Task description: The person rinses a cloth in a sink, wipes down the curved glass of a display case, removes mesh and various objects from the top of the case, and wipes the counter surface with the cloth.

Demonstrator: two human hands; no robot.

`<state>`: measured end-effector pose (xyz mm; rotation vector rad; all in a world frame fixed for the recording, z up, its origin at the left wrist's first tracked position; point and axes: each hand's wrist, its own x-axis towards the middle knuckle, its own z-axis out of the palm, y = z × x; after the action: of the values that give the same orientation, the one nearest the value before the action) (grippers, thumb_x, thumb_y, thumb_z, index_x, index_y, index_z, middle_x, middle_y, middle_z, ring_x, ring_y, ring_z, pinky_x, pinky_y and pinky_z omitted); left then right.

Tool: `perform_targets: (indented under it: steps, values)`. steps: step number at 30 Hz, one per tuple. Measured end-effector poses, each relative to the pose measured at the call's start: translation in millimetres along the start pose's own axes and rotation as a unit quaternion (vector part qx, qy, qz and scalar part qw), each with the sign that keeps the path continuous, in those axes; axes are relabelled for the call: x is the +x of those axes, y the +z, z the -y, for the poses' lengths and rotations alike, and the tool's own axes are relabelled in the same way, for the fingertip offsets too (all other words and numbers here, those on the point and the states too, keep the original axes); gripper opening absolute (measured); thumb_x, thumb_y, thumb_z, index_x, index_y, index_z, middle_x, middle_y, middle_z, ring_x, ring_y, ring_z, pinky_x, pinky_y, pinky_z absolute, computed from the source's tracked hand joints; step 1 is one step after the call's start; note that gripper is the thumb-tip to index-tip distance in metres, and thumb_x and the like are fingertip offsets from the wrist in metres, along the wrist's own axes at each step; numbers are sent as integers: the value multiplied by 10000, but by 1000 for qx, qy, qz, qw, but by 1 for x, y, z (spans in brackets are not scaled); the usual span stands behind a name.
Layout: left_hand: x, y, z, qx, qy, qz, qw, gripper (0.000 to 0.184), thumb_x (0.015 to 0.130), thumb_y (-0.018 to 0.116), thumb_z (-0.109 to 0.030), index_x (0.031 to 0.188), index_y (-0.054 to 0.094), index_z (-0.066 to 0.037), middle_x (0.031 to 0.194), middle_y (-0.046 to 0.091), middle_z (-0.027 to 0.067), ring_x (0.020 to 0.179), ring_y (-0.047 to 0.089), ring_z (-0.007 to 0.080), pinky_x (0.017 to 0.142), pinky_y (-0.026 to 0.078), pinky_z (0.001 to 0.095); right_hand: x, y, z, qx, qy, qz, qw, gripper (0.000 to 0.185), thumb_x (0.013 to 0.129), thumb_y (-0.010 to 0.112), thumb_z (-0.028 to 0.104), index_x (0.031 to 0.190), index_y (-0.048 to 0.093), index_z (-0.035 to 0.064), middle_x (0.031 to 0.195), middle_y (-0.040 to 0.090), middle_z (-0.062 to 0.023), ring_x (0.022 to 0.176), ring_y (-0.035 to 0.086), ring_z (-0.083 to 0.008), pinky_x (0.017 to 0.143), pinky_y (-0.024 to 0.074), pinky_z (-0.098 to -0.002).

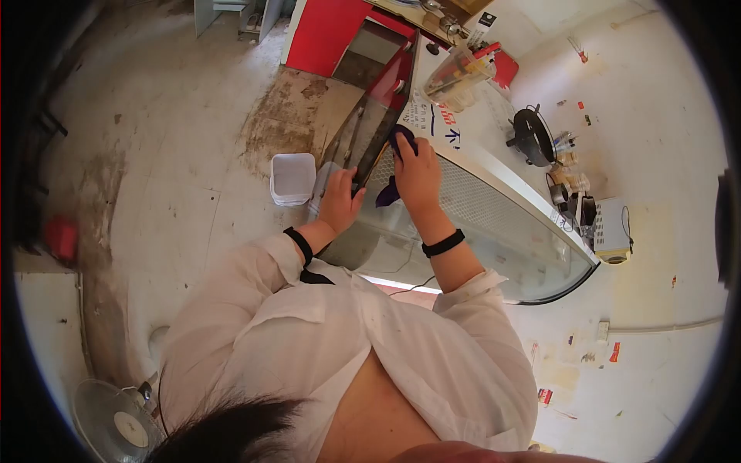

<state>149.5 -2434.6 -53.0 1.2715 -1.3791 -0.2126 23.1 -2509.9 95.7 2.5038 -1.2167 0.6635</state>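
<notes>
My right hand (419, 174) grips a dark purple cloth (388, 191) against the edge of a glass-fronted display cabinet (494, 224). Part of the cloth shows above the fingers and part hangs below them. To its left, my left hand (340, 202) is closed on the near edge of a dark-framed glass door (377, 116), which stands swung outward from the cabinet. The fingertips of this hand are partly hidden by the frame. Mesh-patterned shelving shows through the cabinet's glass, close to my right wrist.
On the floor left of the door stands a white square plastic tub (292, 179). The white cabinet top carries a clear plastic container (457, 77) with items inside. A black round pan-like object (532, 135) lies farther right. A fan (116, 420) stands at lower left.
</notes>
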Motion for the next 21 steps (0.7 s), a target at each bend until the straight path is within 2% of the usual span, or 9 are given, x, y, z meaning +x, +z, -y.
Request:
perform_targets:
  steps: [4,7,9,12,13,15,17,19,21]
  values:
    - [-1,-1,-1,-4,-3,12,1000,446,928,578,-190,1280,466,59,1126,499,230,1053,490,420,942,413,465,-12,7,0,21,-22,-7,1000,330,862,699,162,1185,670,100,1085,577,-129,959,607,-317,779,528,-426]
    - [3,-2,-3,9,4,7,1000,449,915,575,-156,1291,458,60,1133,500,234,1060,489,424,943,413,469,-1,2,10,88,34,18,995,362,879,684,163,1228,637,80,1094,572,-143,978,597,-335,804,516,-417]
    - [-2,-2,-5,16,4,13,1000,453,909,573,-140,1298,453,60,1139,500,236,1064,489,425,943,413,470,6,14,17,83,73,-126,986,399,908,660,195,1279,591,67,1108,570,-143,1007,584,-348,829,492,-440]
    - [-2,0,0,14,14,20,1000,465,900,580,-131,1303,445,60,1154,500,237,1063,488,425,943,414,472,20,27,20,46,95,-167,980,461,883,669,204,1309,561,66,1118,565,-145,1035,570,-357,834,467,-471]
    - [-3,3,2,17,13,15,1000,463,899,583,-129,1300,446,56,1157,501,237,1063,490,424,940,416,470,17,26,17,46,103,-166,980,461,883,669,204,1309,561,66,1118,565,-145,1035,570,-357,834,467,-471]
    - [0,7,2,18,12,11,1000,461,897,586,-128,1298,447,52,1161,502,237,1063,492,424,938,418,468,13,18,-1,-49,62,-87,993,495,835,676,182,1307,569,77,1121,579,-155,1010,592,-354,823,466,-500]
    - [0,3,-2,0,-14,26,1000,460,899,588,-130,1300,448,44,1162,503,234,1072,495,419,937,420,465,0,5,-42,-73,139,-36,987,519,802,660,150,1310,575,82,1113,597,-176,972,613,-366,818,482,-515]
    - [-2,3,-1,-4,-20,36,999,464,903,588,-139,1306,445,39,1166,504,233,1077,496,415,939,420,463,-33,0,-104,-103,221,-74,967,502,804,628,136,1302,585,88,1081,615,-172,938,626,-375,810,490,-543]
    - [2,5,3,-8,-28,38,999,468,907,588,-147,1313,442,34,1171,505,231,1083,497,411,942,420,461,-62,-15,-162,-75,357,-66,929,484,838,636,169,1307,559,78,1122,624,-161,1026,628,-349,923,473,-531]
